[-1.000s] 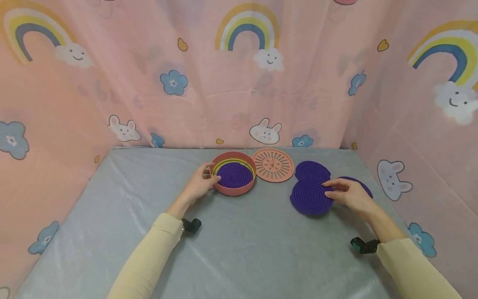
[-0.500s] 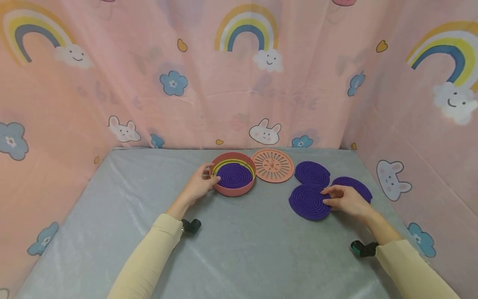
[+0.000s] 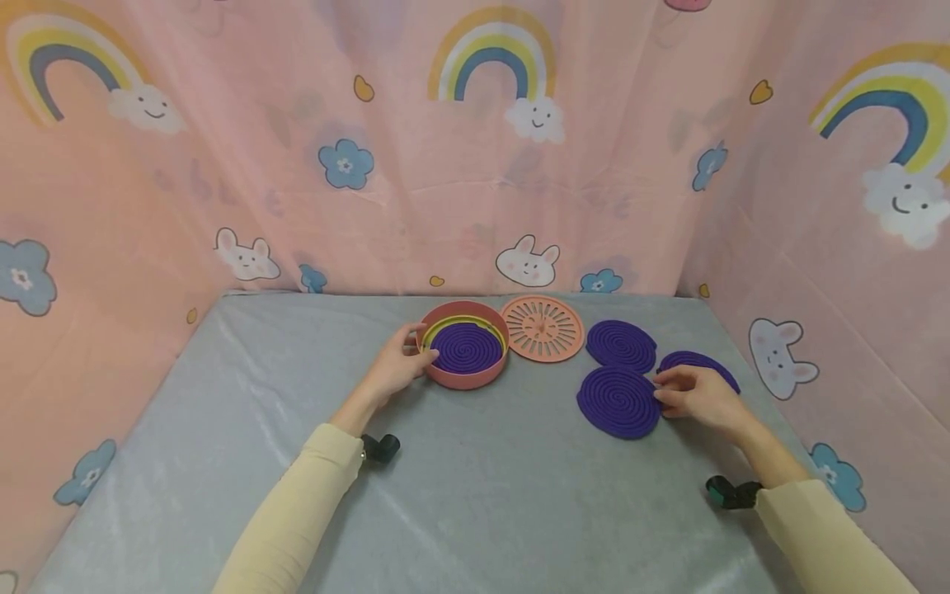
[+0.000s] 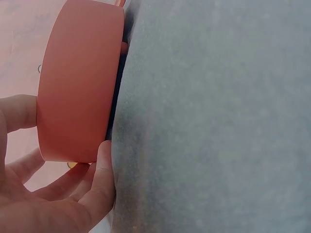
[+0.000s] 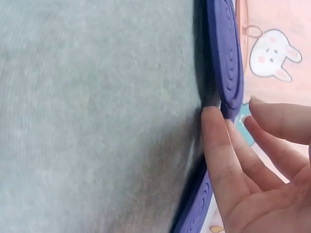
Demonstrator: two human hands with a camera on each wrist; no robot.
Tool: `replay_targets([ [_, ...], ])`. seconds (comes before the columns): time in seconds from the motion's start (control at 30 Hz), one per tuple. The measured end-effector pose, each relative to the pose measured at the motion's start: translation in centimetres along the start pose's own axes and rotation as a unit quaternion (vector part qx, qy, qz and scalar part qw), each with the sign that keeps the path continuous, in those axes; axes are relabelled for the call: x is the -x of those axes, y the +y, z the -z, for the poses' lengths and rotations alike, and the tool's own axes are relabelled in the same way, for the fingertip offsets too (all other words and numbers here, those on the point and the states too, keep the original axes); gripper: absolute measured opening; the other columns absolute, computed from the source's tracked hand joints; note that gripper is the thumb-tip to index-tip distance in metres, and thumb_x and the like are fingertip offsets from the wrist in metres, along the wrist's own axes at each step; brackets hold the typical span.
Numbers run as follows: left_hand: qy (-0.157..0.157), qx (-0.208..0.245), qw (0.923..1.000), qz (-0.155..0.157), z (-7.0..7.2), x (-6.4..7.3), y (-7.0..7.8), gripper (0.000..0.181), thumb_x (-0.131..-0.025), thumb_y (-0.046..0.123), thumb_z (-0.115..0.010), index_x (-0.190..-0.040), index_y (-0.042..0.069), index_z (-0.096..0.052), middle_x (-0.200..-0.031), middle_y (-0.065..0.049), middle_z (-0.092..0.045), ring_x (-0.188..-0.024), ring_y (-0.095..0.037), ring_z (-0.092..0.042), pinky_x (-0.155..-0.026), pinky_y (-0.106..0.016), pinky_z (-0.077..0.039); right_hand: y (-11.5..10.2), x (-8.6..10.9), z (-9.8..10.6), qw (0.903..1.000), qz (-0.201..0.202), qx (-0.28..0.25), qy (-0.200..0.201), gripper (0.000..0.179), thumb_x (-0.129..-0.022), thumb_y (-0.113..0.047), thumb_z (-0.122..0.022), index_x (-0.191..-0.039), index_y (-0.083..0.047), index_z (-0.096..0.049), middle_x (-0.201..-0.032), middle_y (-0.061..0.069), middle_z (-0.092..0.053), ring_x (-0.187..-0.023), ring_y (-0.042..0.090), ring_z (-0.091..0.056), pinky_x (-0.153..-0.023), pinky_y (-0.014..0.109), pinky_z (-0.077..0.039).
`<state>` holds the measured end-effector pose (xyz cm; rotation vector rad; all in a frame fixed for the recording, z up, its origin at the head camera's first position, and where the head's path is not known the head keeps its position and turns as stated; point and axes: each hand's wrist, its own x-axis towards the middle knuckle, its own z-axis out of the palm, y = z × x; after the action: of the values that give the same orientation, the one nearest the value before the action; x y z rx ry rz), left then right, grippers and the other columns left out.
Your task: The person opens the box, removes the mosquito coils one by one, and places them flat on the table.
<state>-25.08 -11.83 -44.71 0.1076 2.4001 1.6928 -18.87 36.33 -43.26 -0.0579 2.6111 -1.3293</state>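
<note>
In the head view my left hand [image 3: 393,367] grips the left side of a round coral-pink mosquito coil box [image 3: 466,381], thumb over its rim. The left wrist view has the fingers on the box's outer wall [image 4: 80,82]. Inside lie a yellow ring [image 3: 462,318] and a purple mosquito coil [image 3: 466,348]. Flat on the table at right is another purple coil [image 3: 618,402]. My right hand [image 3: 698,396] is at that coil's right edge, its thumb and fingers apart with nothing pinched; the right wrist view has a fingertip close to a coil's edge [image 5: 226,48].
A slotted pink lid [image 3: 544,351] lies against the box's right side. Behind the nearest coil is a second loose coil [image 3: 621,342]; a third coil [image 3: 701,363] lies partly behind my right hand. Pink patterned curtains [image 3: 594,190] enclose the grey cloth-covered table [image 3: 505,487].
My right hand has lowered the purple coil onto the table in front of the other coils, let go of it and drawn slightly right. The left hand stays on the box.
</note>
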Motion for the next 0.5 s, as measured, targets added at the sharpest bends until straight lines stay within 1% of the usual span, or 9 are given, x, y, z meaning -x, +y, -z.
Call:
replay_targets([
  [0.1, -0.001, -0.004, 1.0, 0.001, 0.0, 0.1, 0.1, 0.061, -0.1, 0.02, -0.067, -0.153, 0.013, -0.04, -0.145, -0.021, -0.045, -0.13, -0.034, -0.053, -0.093, -0.039, -0.057, 0.0, 0.0, 0.2, 0.9999, -0.005, 0.014, 0.007, 0.039, -0.097, -0.006, -0.067, -0.128, 0.015, -0.056, -0.11, 0.024, -0.068, -0.087, 0.023, -0.071, -0.074, 0.033, -0.061],
  [0.3, -0.002, -0.008, 1.0, 0.005, 0.0, 0.0, 0.0, 0.061, -0.1, 0.022, -0.067, -0.154, 0.013, -0.04, -0.144, -0.019, -0.045, -0.129, -0.033, -0.053, -0.093, -0.039, -0.057, -0.7, -0.2, 0.5, 0.9994, 0.001, 0.03, 0.018, 0.041, -0.098, -0.011, -0.067, -0.129, 0.014, -0.056, -0.107, 0.024, -0.071, -0.087, 0.025, -0.072, -0.074, 0.033, -0.061],
  [0.5, -0.004, -0.006, 1.0, 0.004, 0.0, -0.1, -0.1, 0.061, -0.1, 0.022, -0.067, -0.154, 0.013, -0.04, -0.145, -0.02, -0.045, -0.129, -0.033, -0.053, -0.092, -0.039, -0.057, -1.6, -0.7, 0.3, 0.9983, 0.001, 0.053, 0.022, 0.041, -0.101, -0.016, -0.064, -0.132, 0.01, -0.057, -0.113, 0.023, -0.07, -0.092, 0.028, -0.071, -0.075, 0.036, -0.06],
])
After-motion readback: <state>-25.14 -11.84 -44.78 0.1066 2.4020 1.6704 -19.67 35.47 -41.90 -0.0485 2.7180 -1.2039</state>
